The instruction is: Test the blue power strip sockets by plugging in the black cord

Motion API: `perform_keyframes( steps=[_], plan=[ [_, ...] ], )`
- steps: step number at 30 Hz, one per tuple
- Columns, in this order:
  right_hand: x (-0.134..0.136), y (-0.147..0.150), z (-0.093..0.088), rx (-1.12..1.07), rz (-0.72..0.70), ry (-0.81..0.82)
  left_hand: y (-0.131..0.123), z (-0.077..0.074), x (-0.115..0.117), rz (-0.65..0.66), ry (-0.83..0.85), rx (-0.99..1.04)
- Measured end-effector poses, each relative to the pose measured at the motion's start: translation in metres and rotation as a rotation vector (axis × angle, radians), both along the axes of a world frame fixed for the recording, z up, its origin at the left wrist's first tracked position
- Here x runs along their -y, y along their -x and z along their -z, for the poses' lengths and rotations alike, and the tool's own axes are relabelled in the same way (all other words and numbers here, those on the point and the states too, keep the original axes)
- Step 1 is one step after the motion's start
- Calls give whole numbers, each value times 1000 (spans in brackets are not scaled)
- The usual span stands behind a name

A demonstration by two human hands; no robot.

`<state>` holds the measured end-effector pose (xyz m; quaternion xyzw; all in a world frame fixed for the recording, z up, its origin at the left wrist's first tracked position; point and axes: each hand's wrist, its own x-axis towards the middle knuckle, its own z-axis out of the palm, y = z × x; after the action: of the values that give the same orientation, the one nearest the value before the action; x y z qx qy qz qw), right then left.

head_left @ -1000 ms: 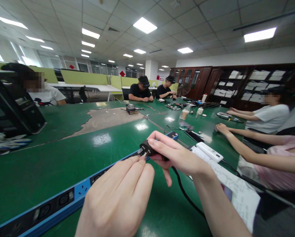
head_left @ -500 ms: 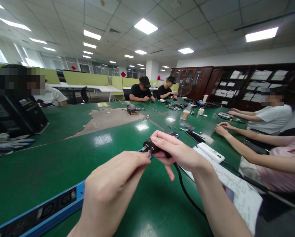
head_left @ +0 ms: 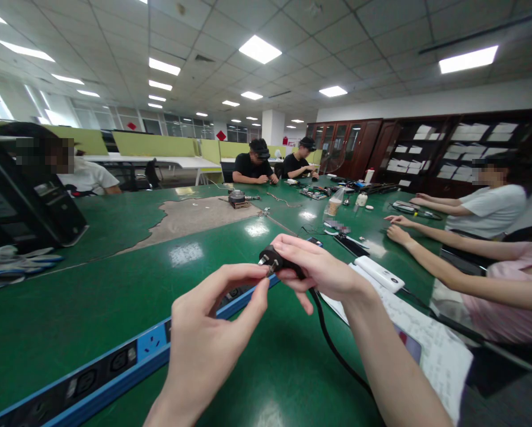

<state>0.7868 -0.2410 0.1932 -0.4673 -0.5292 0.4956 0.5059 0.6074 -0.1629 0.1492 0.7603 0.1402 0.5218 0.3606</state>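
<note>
A black power plug (head_left: 274, 259) with metal prongs points to the left, held above the table in my right hand (head_left: 319, 267). The fingers and thumb of that hand wrap round its body, and its black cord (head_left: 332, 344) hangs down toward the lower right. My left hand (head_left: 225, 323) brings thumb and forefinger to the prongs, one of which seems to be pinched at the fingertips. Beneath and behind both hands runs a long blue and black power strip (head_left: 152, 344) with several sockets, lying slantwise on the table.
On the green table (head_left: 114, 302), a black computer case (head_left: 29, 193) and white gloves (head_left: 16, 264) lie at left. Right of my hands are printed sheets (head_left: 430, 332), a white device (head_left: 379, 274) and a phone (head_left: 351, 245). Other people sit around; a nearby person's hands (head_left: 399, 231) rest at right.
My left hand has turned, so its thumb and forefinger now show apart from each other behind the fingertips. More of the power strip is visible. My right hand still holds the plug.
</note>
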Motion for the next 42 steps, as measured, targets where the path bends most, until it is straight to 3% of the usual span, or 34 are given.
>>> perform_keyframes(
  steps=[6,13,19,36,42],
  plan=[
    [0,-7,0,-22,-44,-2,-7,6,-6,206,297,74],
    [-1,-7,1,-25,-33,0,-12,7,-4,201,391,127],
    [-12,-6,11,-28,-2,-15,-22,19,-6,224,531,229],
    [-26,-5,20,-57,6,8,-20,21,-1,46,311,216],
    [-26,-5,18,-89,-34,18,-21,21,-5,54,381,249]
  ],
)
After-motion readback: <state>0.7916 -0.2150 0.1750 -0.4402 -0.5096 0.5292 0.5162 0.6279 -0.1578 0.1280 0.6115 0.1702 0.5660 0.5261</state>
